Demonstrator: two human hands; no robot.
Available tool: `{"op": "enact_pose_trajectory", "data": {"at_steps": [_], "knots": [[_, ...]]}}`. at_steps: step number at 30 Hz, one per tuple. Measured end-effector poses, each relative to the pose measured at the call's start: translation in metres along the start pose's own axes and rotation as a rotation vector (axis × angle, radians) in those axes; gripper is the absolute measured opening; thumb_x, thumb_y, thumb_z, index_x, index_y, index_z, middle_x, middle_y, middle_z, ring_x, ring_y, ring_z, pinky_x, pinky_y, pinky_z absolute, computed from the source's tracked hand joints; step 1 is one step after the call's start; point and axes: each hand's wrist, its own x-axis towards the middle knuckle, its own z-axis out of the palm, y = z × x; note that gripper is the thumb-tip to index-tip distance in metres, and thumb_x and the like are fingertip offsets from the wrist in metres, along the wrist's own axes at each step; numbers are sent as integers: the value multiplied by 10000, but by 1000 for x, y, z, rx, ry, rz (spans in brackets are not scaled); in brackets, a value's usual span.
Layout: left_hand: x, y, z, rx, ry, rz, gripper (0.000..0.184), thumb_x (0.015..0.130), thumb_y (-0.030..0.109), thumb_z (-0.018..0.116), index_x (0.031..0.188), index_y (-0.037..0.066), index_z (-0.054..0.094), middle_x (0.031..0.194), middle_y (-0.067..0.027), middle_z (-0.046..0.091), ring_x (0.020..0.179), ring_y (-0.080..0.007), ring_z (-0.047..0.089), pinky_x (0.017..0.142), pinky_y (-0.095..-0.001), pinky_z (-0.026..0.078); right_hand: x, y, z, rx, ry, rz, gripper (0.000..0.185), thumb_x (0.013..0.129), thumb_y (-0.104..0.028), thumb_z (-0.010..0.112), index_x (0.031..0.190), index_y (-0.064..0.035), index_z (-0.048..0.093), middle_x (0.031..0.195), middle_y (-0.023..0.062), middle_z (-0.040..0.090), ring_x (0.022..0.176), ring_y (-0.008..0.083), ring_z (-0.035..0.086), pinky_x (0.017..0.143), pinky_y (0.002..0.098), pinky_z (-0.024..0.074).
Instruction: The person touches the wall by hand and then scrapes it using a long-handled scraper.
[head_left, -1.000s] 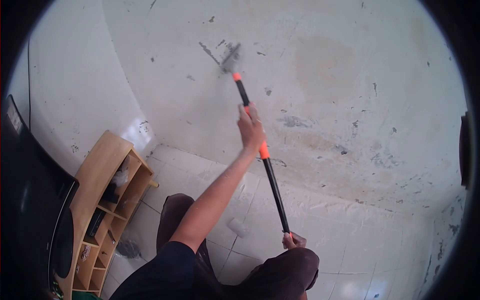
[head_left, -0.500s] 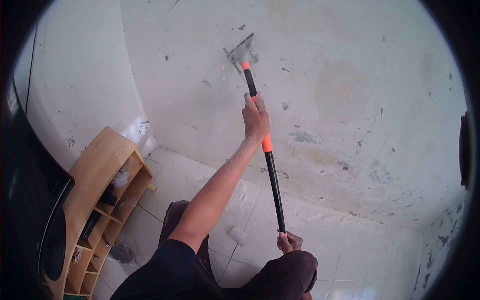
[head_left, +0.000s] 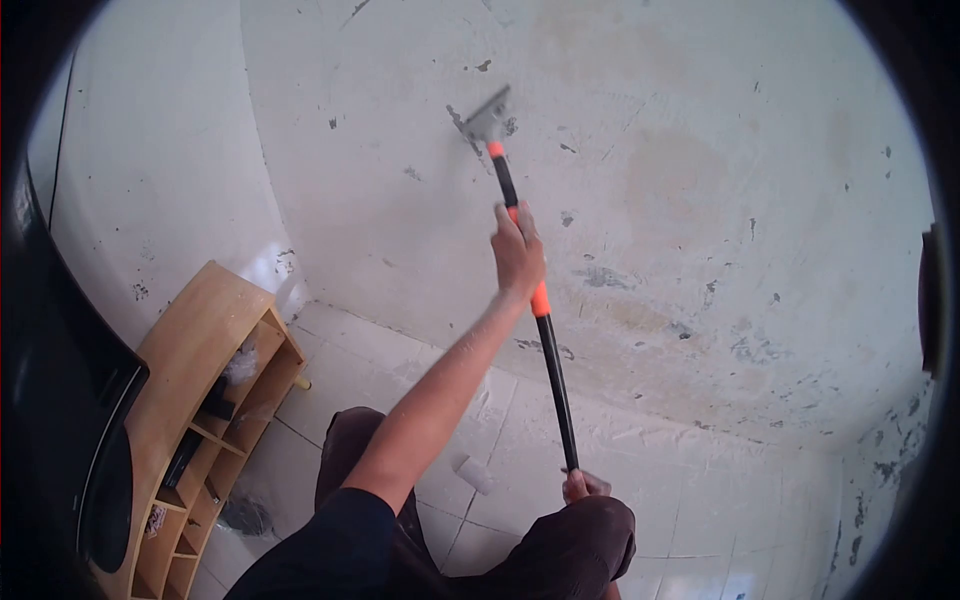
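A long-handled scraper (head_left: 557, 385) with a black and orange shaft slants up across the view. Its grey metal head (head_left: 488, 115) is at the patchy white wall (head_left: 400, 230), beside dark chipped marks. My left hand (head_left: 518, 250) is wrapped round the upper shaft, near the orange grip. Low down, my right hand (head_left: 585, 485) holds the shaft's bottom end just above my knee; part of that hand is hidden behind the knee.
A wooden shelf unit (head_left: 205, 320) with things in its compartments stands at the left, beside a large black screen (head_left: 60, 400). A white roll-shaped object (head_left: 476, 474) lies on the tiled floor (head_left: 420, 350). A clear plastic bag (head_left: 245, 517) is by the shelf.
The scraper head first rose along the wall, then came back down a little, with my left hand moving along with it. The view has shifted slightly. Both hands keep their hold.
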Motion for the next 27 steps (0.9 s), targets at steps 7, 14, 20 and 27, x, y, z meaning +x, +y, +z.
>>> {"op": "enact_pose_trajectory", "data": {"at_steps": [7, 14, 20, 27], "knots": [[-107, -28, 38, -29, -128, -111, 261, 1090, 290, 466, 1058, 31, 459, 603, -97, 565, 507, -252, 604, 482, -428, 436, -80, 70, -48, -133, 211, 286, 349, 1006, -332, 669, 884, -9, 717, 663, -37, 547, 561, 65, 450, 520, 264, 349], [-109, -38, 44, -40, -183, -142, 237, 1090, 258, 468, 1089, 28, 413, 582, -138, 574, 535, -368, 638, 466, -465, 423, -87, 85, -61, -136, 258, 302, 350, 1007, -326, 665, 864, -10, 709, 657, -39, 539, 561, 64, 447, 518, 265, 346], [-109, -44, 48, -14, -141, -67, 264, 1094, 291, 464, 1058, 31, 439, 579, -98, 551, 499, -282, 593, 469, -438, 403, -71, 91, -61, -121, 239, 267, 351, 1008, -320, 662, 846, -11, 703, 653, -40, 532, 561, 63, 444, 516, 265, 342], [-73, -34, 51, -29, -57, -18, 301, 1094, 319, 460, 1029, 25, 464, 599, -86, 538, 508, -246, 576, 487, -418, 409, -7, 48, -43, -180, 113, 4, 355, 1009, -314, 658, 826, -12, 695, 647, -42, 523, 561, 61, 440, 514, 266, 339]]}}
